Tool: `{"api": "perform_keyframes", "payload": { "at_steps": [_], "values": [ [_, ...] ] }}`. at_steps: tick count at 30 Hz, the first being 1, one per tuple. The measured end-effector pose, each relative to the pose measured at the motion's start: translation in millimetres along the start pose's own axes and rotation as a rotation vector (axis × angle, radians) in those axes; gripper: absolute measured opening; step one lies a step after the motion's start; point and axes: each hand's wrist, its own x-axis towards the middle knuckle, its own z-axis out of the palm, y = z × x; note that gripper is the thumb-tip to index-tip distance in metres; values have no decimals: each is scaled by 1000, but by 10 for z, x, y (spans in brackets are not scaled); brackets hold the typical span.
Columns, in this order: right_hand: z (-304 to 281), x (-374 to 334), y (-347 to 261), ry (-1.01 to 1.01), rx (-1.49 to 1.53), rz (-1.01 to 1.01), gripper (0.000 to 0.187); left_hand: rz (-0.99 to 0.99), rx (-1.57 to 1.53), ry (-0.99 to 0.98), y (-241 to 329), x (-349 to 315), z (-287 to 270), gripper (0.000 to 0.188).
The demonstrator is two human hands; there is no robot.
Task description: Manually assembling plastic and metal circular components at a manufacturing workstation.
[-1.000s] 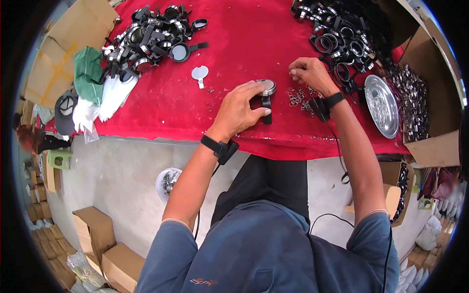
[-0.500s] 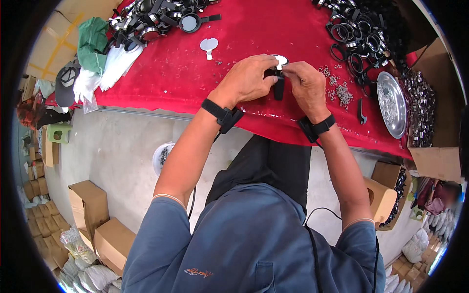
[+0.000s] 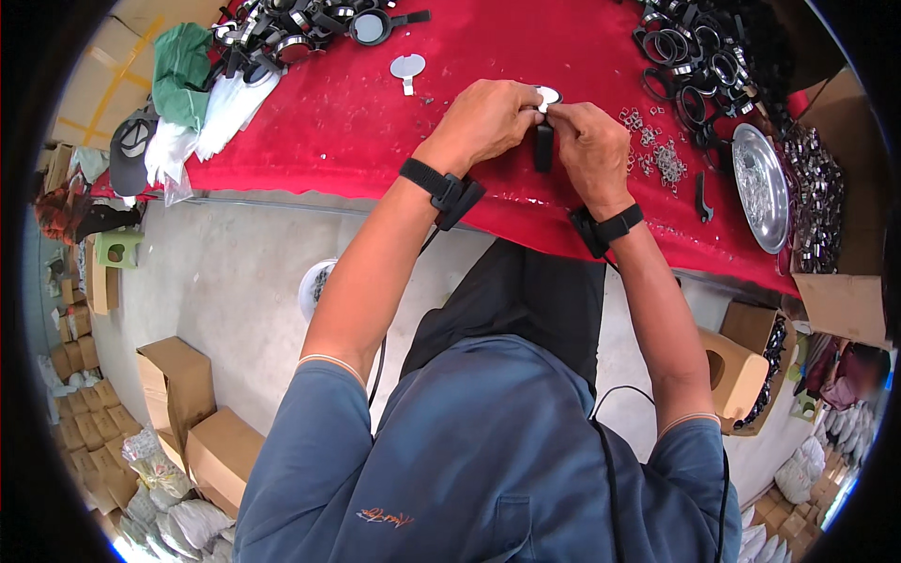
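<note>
A wristwatch with a black strap (image 3: 544, 150) and a pale round face is pinched between both of my hands over the red cloth. My left hand (image 3: 483, 120) has its thumb and fingers closed at the left side of the face. From the right, my right hand (image 3: 595, 148) pinches at the top of the strap, just below the face; its fingertips partly hide the join. A loose silver-grey disc with a short tab (image 3: 407, 68) lies to the left of my hands. Small metal loops (image 3: 668, 163) are scattered beside my right hand.
Finished-looking black watches (image 3: 371, 28) are heaped at the far left, black rings (image 3: 693, 103) at the far right. A round metal tray (image 3: 762, 188) and a dark tool (image 3: 702, 197) lie at right. White plastic bags (image 3: 230, 117) and a cap (image 3: 131, 155) sit at left.
Both hands and the watch appear slightly higher in view, along with the tabletop. The fingers have drawn closer together around the base of the watch face.
</note>
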Motion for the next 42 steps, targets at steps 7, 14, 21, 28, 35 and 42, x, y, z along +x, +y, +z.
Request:
{"api": "perform_keyframes", "payload": {
  "at_steps": [7,14,21,28,35,42],
  "values": [
    [-32,-118,-65,6,255,323,15,-12,-21,10,-8,5,13,33],
    [-17,-173,-82,-5,111,162,20,-33,36,10,76,11,26,36],
    [-44,-191,-136,-44,56,143,23,-41,73,99,83,33,85,33],
    [-102,-234,-90,-88,193,204,26,-52,118,107,78,53,129,33],
    [-146,-299,-230,-107,272,228,38,-160,-35,151,129,13,167,34],
    [-253,-342,-144,-111,287,229,39,-113,46,182,196,89,223,33]
  ]
}}
